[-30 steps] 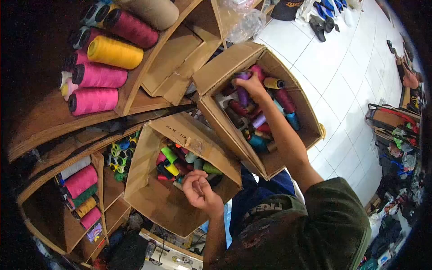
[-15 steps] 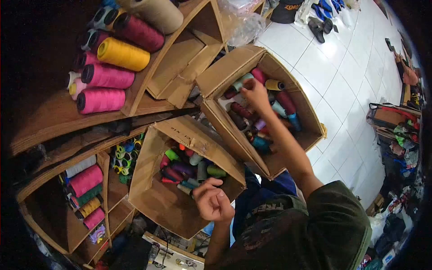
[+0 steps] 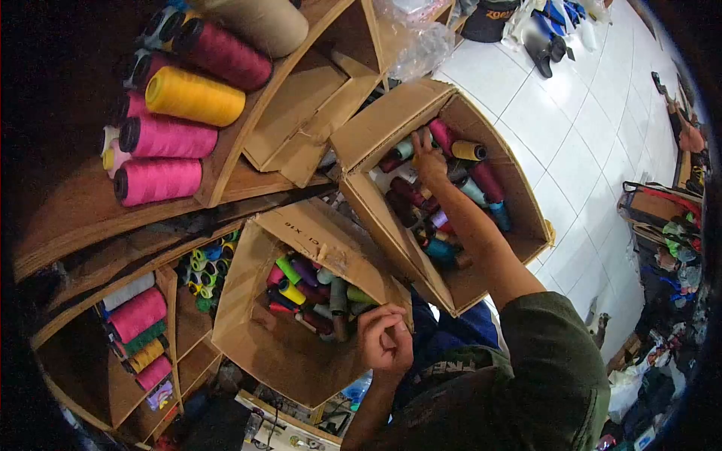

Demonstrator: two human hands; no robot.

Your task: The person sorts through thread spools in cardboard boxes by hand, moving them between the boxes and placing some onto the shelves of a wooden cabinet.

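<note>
Right hand (image 3: 430, 163) down inside upper carton (image 3: 387, 124), fingers at pale green spool (image 3: 404, 149); can't tell if clamped on it. Magenta spool (image 3: 441, 137) just beside. Left hand (image 3: 386, 342) at lower carton's (image 3: 278, 361) edge, fingers curled, grip unclear. Grey spool (image 3: 338, 295) among mixed colours inside. Pink cones (image 3: 164, 181) on wooden shelf (image 3: 242, 128).

Marked box (image 3: 297, 225): a heap of mixed thread spools (image 3: 291, 292) on its bottom.
Second box (image 3: 392, 229): just right of the marked box and farther out; assorted spools (image 3: 486, 180) inside.
Upper shelf (image 3: 64, 225): up and left of the marked box; yellow cone (image 3: 195, 96), pink cones (image 3: 167, 137), maroon cone (image 3: 226, 56), beige cone (image 3: 259, 26).
Lower shelf (image 3: 171, 323): left of the marked box; stacked cones (image 3: 139, 314).
Tiled floor (image 3: 583, 135): well right of the marked box; dark shoes (image 3: 539, 56).
</note>
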